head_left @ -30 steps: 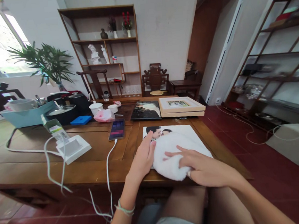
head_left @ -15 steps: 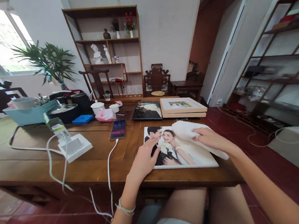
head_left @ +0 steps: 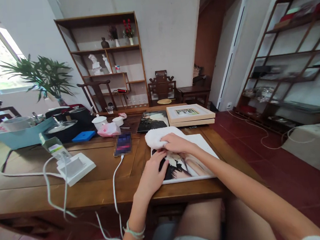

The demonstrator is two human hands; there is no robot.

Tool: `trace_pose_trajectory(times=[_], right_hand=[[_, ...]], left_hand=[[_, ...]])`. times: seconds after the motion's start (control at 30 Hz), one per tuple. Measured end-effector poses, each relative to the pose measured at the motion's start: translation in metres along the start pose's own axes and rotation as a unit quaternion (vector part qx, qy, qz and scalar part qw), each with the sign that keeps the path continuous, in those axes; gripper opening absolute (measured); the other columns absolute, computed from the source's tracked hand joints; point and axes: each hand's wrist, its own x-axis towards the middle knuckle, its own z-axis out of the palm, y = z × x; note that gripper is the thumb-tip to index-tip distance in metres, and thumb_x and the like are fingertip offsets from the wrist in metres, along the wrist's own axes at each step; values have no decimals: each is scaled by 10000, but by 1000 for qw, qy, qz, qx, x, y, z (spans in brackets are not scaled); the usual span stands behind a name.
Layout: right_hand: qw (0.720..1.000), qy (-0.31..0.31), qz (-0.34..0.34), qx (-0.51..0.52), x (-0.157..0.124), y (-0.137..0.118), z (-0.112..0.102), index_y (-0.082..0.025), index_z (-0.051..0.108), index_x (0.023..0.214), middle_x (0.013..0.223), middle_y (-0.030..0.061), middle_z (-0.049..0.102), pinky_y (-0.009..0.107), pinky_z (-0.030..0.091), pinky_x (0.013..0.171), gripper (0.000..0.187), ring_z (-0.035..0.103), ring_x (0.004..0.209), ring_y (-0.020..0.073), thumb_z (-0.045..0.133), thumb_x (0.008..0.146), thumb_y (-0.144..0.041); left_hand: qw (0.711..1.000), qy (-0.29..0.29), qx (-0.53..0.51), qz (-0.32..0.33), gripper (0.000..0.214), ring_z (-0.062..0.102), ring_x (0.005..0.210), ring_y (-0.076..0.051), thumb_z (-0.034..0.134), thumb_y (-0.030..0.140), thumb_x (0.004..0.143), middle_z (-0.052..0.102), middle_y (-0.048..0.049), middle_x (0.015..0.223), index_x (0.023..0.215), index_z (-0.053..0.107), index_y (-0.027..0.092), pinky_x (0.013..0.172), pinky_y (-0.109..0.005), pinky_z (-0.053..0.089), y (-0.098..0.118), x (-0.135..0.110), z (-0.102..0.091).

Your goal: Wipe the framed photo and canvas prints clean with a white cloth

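A printed wedding photo panel (head_left: 193, 165) lies flat near the table's front edge, picture side up. My left hand (head_left: 152, 171) rests on its left side with the fingers stretched out, pressing the surface. In my right hand (head_left: 175, 142) is a bunched white cloth (head_left: 153, 138), which lies against the panel's upper left part. The cloth and hand cover the upper part of the picture, including the couple's heads. Both hands are close together, the right one just above the left fingertips.
Behind the panel lie a dark photo panel (head_left: 153, 120) and stacked light wooden frames (head_left: 190, 114). To the left are a phone (head_left: 122, 144) on a white cable, a white box (head_left: 76, 168), a pink bag (head_left: 109, 129), a blue box (head_left: 83, 136) and a pale blue basin (head_left: 23, 133).
My right hand has swept the white cloth leftward across the panel, from its right side to the upper left. My left hand stays on the panel. The view has shifted slightly right.
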Motion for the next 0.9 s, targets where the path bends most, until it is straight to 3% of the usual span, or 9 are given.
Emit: trace_pose_trajectory(times=[0.13,0.3,0.5,0.7,0.8,0.9], right_hand=[[1000,15,19,-6,-22,22,-6,-164,630,687,709,27,677,211,388,613,268,565,666,165,382,618,-90],[996,55,57,-29,-52,57,-19,-157,617,707,806,48,676,237,373,697,280,553,770,189,355,636,-89],[989,80,110,-64,-66,81,-26,-145,617,724,798,69,667,275,369,695,286,561,752,214,340,666,-107],[988,73,110,-86,-90,51,-19,-168,639,780,858,60,684,312,332,869,351,571,835,224,350,614,-57],[988,47,116,-93,-121,23,-16,-179,636,789,860,52,683,340,302,944,361,576,880,224,354,606,-50],[991,-5,104,-89,-161,-6,-14,-187,623,792,965,57,671,368,268,1004,358,520,1071,234,356,603,-43]], left_hand=[[1000,1,-1,5,303,424,1239,-214,437,247,869,560,-73,1247,1138,568,200,1038,-418,334,-1,-1,1],[1000,-1,5,-8,300,412,1247,-217,435,255,870,558,-83,1247,1132,572,199,1031,-421,341,0,-1,1],[1000,-9,4,-27,302,400,1256,-220,446,263,866,554,-85,1252,1128,576,191,1034,-426,333,2,0,0],[1000,-5,4,-24,297,418,1243,-214,442,253,867,561,-76,1245,1125,577,197,1034,-424,334,2,0,0],[1000,-6,6,-25,298,424,1238,-209,444,246,866,567,-75,1239,1127,577,190,1039,-421,328,2,0,0],[1000,0,6,-21,290,435,1228,-209,452,240,861,575,-77,1228,1114,584,188,1034,-417,338,2,1,0]])
